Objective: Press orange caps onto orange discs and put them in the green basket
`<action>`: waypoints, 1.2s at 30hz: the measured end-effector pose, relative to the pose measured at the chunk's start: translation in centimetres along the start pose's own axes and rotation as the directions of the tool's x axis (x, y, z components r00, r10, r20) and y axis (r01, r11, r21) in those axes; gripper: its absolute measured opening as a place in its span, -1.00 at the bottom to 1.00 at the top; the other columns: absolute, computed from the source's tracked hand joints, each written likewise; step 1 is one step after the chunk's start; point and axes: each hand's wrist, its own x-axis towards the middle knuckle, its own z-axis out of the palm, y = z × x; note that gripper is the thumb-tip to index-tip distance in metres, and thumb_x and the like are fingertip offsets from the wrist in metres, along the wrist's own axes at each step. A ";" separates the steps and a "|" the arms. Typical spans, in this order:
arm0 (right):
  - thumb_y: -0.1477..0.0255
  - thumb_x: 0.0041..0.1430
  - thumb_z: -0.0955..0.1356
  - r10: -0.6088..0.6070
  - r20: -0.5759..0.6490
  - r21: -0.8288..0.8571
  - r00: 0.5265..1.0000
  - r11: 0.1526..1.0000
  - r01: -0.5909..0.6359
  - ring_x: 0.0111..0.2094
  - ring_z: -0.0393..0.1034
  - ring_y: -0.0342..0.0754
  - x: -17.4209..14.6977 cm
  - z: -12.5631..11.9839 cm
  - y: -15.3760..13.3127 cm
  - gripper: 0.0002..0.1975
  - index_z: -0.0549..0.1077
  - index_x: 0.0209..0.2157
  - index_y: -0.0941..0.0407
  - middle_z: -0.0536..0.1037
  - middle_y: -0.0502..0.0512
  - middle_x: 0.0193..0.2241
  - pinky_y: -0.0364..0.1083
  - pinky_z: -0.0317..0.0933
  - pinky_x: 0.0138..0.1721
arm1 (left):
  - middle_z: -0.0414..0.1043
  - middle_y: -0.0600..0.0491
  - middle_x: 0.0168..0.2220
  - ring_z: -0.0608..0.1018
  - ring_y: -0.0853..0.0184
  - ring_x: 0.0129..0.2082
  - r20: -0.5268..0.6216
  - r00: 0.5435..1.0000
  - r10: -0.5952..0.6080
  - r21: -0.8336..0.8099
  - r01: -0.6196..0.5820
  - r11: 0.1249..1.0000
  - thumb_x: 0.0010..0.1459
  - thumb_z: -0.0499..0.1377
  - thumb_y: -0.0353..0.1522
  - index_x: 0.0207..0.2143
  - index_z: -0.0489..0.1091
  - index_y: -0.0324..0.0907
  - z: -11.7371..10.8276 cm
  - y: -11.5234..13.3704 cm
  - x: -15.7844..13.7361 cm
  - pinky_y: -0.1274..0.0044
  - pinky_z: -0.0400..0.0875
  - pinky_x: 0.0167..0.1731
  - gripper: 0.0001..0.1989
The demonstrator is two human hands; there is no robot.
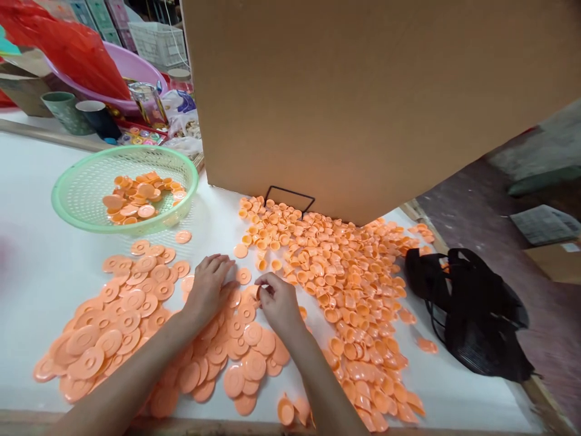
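Observation:
My left hand (209, 289) lies over the near pile of flat orange plastic saucers (129, 318), its fingers stretched forward and somewhat bent. Its thumb is apart, close to a saucer; I see nothing held in it. Beside it, the fingers of my right hand (278, 304) pinch a small orange toy cup (253, 294) just above the saucers. The cup is partly hidden by the fingertips. To the right spreads a large heap of small orange toy cups (345, 272), many lying on their sides.
A green mesh basket (68, 206) at the left holds orange cups and saucers. A tall cardboard box (318, 109) stands behind the cup heap, with a black wire frame (290, 191) at its base. A black bag-like item (476, 321) lies at the right edge. Mugs (68, 113) stand behind.

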 end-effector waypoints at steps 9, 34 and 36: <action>0.50 -0.07 0.34 0.159 -0.046 -0.077 0.986 0.984 -0.163 -0.54 0.38 -0.09 4.2 1.9 1.1 -0.92 0.44 -0.59 0.09 0.45 -0.06 -0.66 -0.18 0.23 -0.48 | 0.48 0.04 -0.21 0.43 0.19 -0.13 0.076 0.989 -0.129 -0.026 0.131 0.991 0.03 0.33 -0.33 -0.26 0.53 -0.04 0.3 1.3 1.1 0.37 0.17 -0.22 -0.83; 0.62 -0.11 0.28 0.052 0.025 -0.313 0.998 0.949 -0.041 -0.55 0.32 -0.09 5.5 3.1 -0.9 -0.83 0.34 -0.66 0.10 0.42 -0.06 -0.66 -0.16 0.09 -0.52 | 0.46 0.08 -0.55 0.46 0.37 -0.52 0.361 0.834 -0.417 -0.340 0.535 0.774 -0.11 0.18 -0.48 -0.50 0.50 -0.22 -0.5 2.4 5.0 0.59 0.21 -0.55 -0.90; 0.62 -0.11 0.27 0.060 0.032 -0.320 0.998 0.946 -0.046 -0.56 0.32 -0.09 5.4 3.2 -0.9 -0.82 0.33 -0.65 0.09 0.42 -0.05 -0.65 -0.16 0.09 -0.52 | 0.44 0.08 -0.58 0.44 0.38 -0.53 0.358 0.833 -0.421 -0.332 0.535 0.777 -0.14 0.15 -0.51 -0.58 0.44 -0.23 -0.2 2.7 5.2 0.60 0.17 -0.57 -0.92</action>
